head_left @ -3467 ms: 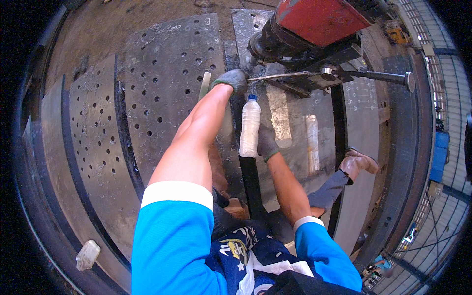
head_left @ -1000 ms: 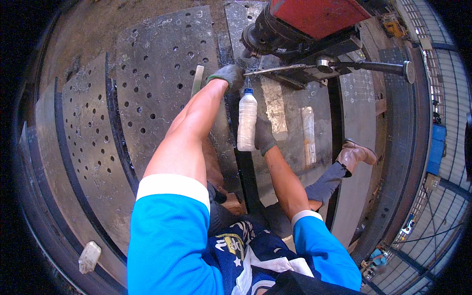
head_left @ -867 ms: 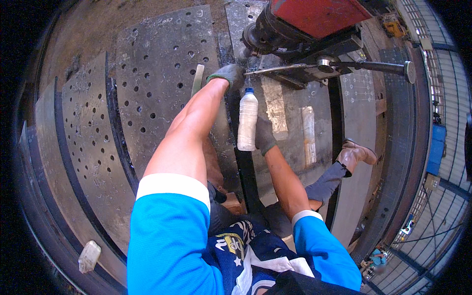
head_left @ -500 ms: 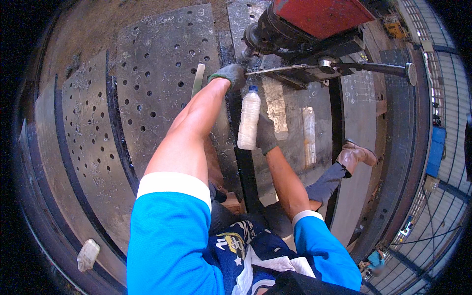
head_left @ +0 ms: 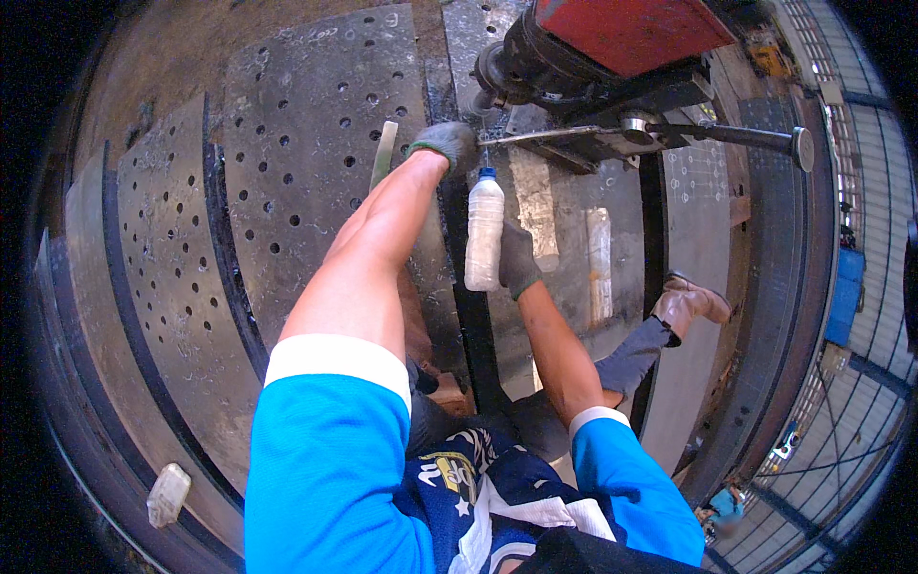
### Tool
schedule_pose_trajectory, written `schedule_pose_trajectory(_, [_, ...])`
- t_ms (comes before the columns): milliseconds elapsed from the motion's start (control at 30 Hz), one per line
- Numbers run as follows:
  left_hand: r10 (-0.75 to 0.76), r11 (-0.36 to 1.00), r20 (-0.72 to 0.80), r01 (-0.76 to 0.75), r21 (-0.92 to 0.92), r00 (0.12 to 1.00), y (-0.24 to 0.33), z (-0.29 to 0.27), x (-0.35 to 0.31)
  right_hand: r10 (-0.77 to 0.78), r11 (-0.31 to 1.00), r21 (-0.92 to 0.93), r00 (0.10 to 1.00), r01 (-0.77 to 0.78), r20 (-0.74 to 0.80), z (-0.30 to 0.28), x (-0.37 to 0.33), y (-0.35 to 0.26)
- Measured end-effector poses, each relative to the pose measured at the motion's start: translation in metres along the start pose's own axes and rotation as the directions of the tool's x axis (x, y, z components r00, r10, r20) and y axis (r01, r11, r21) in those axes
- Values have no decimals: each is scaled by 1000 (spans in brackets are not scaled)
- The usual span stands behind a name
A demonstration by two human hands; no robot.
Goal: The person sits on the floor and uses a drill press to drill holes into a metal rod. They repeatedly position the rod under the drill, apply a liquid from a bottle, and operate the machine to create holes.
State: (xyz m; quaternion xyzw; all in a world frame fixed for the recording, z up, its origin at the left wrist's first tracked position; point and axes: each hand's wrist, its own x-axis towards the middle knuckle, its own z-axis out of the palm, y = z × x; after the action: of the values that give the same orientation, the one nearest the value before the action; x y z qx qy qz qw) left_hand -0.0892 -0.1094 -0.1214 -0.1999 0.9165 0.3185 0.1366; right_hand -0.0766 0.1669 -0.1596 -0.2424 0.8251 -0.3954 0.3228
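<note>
While the left hand clenches its fingers around the lever of a drill press, the right hand grasps a plastic bottle on that press's near side; probably weighty yet squeezable, it suits a mid-body hold.

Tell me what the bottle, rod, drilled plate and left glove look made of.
Bottle: likely plastic; translucent, with molded-looking ridges.
Rod: metal, probably steel; worn gray sheen.
Drilled plate: probably steel; dull dark gray, scuffed, pale flecks.
Left glove: seemingly knit fabric; matte gray, green cuff. Any coating is unclear.
</note>
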Motion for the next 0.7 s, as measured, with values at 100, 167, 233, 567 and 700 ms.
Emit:
schedule_pose_trajectory(100, [-12,1000,30,13,-14,999,5,-7,-5,-64,997,-39,997,62,-42,0,1,-3])
schedule_pose_trajectory(167, [0,1000,41,0,-11,999,5,-9,-7,-65,998,-23,996,63,-67,1,3,-1])
schedule_pose_trajectory(233, [25,1000,34,-26,7,999,6,-8,-6,-56,987,-152,997,47,-60,2,6,4])
schedule_pose_trajectory(567, [21,1000,49,-21,-1,999,1,3,4,17,995,-104,999,-13,35,-1,11,12])
schedule_pose_trajectory(700, [34,999,50,-34,6,998,0,6,8,-156,933,-332,987,138,-28,-3,6,7])
